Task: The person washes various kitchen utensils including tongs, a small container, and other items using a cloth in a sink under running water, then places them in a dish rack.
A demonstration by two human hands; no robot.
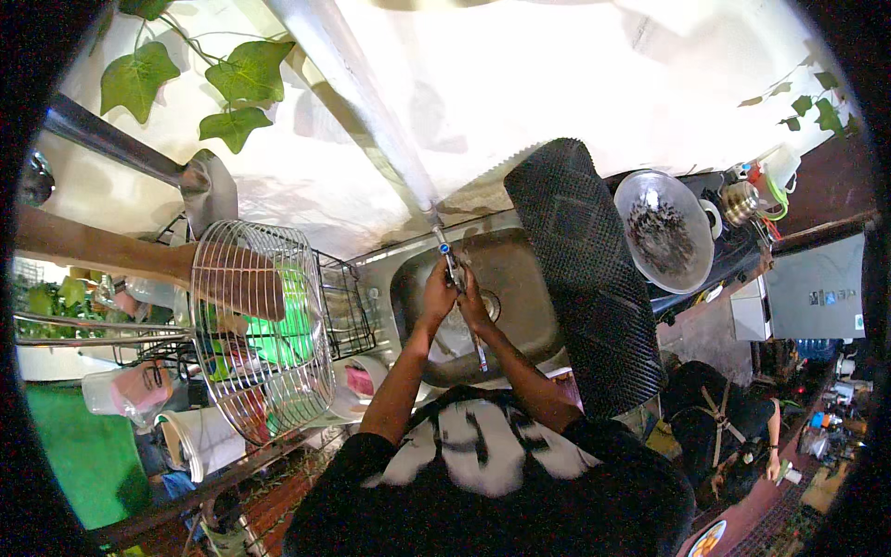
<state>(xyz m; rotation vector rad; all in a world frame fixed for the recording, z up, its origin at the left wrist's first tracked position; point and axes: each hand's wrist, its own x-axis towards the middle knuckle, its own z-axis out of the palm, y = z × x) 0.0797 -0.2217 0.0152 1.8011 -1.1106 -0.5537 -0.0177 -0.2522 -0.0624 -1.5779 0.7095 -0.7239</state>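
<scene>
My left hand [438, 296] and my right hand [475, 303] are close together over a stainless steel sink [522, 327], right by a metal faucet [445, 252] with a blue dot on it. Fingers of both hands meet around a slim metal part just below that dot. Past my right hand, a thin metal piece [480, 355] with a red mark shows between my forearms. Whether it belongs to the faucet or is a separate utensil is unclear. The hands hide most of what lies between them. Behind them sits the round drain [491, 305].
A black textured mat [592, 278] stands along the sink's right side. Beyond it lies a pale pan [665, 233] with dark residue. A wire basket [261, 334] and a black wire rack [344, 306] are on the left. Another person [717, 425] is at the lower right.
</scene>
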